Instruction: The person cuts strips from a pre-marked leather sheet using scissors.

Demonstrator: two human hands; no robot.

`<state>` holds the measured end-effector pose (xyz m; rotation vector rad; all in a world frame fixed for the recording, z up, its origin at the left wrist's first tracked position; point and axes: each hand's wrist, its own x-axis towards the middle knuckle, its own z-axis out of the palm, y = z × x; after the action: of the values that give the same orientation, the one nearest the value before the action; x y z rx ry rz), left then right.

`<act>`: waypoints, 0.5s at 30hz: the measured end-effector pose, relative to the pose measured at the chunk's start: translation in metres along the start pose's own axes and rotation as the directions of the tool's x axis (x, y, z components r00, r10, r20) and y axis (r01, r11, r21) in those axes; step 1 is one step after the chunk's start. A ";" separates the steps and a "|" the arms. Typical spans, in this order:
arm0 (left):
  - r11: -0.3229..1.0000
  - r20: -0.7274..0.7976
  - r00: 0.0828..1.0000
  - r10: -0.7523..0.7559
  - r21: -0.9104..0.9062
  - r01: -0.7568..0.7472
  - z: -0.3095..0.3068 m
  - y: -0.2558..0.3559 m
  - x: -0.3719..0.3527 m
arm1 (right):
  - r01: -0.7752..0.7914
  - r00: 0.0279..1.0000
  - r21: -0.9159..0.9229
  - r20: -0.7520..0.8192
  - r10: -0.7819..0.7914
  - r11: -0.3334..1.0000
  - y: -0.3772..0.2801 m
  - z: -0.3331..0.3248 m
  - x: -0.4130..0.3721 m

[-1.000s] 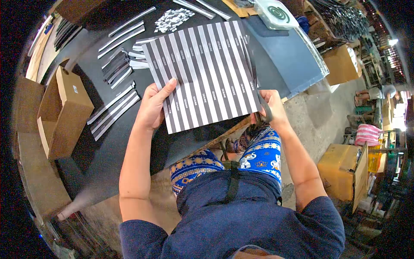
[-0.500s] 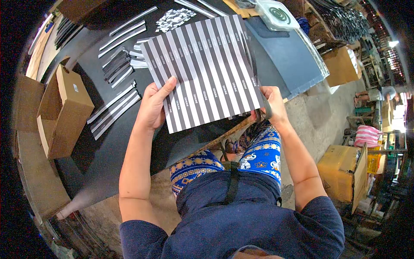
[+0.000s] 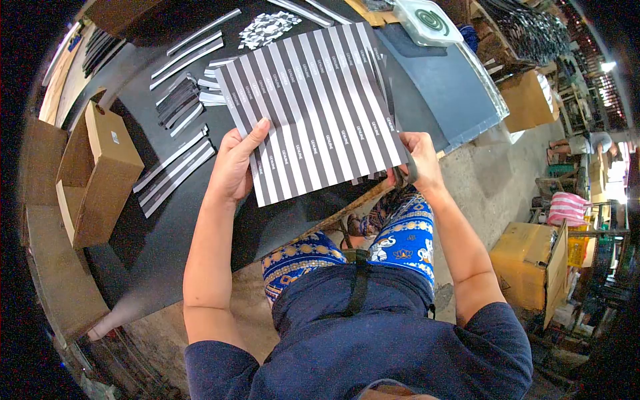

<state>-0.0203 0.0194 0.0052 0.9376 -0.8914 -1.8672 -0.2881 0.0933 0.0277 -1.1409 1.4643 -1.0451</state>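
A sheet with black and white stripes (image 3: 313, 113), printed with small repeated words, is held up over the dark table. My left hand (image 3: 237, 160) pinches its left edge, thumb on top and fingers underneath. At the lower right edge of the sheet, my right hand (image 3: 420, 160) is closed around the dark handles of scissors (image 3: 402, 175). The blades are mostly hidden behind the sheet, with a dark part showing along its right edge. Cut striped strips (image 3: 177, 177) lie on the table left of the sheet, and a pile of small cut pieces (image 3: 269, 30) lies beyond it.
An open cardboard box (image 3: 103, 173) stands on the table (image 3: 153, 267) at left. A dark blue board (image 3: 433, 87) lies at right, with a clear plastic container (image 3: 429, 23) holding a green coil at its far end. Another cardboard box (image 3: 523, 260) stands on the floor at right.
The sheet has shifted very slightly left in my hands. My right hand and the scissors handles have moved a little left too. The table items look the same.
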 end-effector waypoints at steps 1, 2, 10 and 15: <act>1.000 0.014 1.000 -0.002 -0.009 0.003 -0.001 0.000 0.000 | -0.002 1.000 -0.005 0.007 0.002 1.000 0.000 0.000 0.001; 1.000 0.014 1.000 -0.003 -0.009 0.003 0.000 0.000 0.000 | -0.003 1.000 -0.010 0.013 0.003 1.000 0.001 0.000 0.001; 0.999 -0.018 1.000 -0.007 0.031 0.007 -0.001 -0.002 0.001 | -0.025 1.000 -0.004 -0.001 0.025 1.000 0.001 0.001 0.002; 1.000 -0.015 1.000 -0.009 0.022 0.009 -0.002 -0.003 0.002 | -0.016 1.000 -0.002 0.000 0.016 1.000 0.001 0.001 0.002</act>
<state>-0.0200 0.0186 0.0011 0.9696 -0.9017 -1.8593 -0.2875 0.0917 0.0265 -1.1292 1.4728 -1.0328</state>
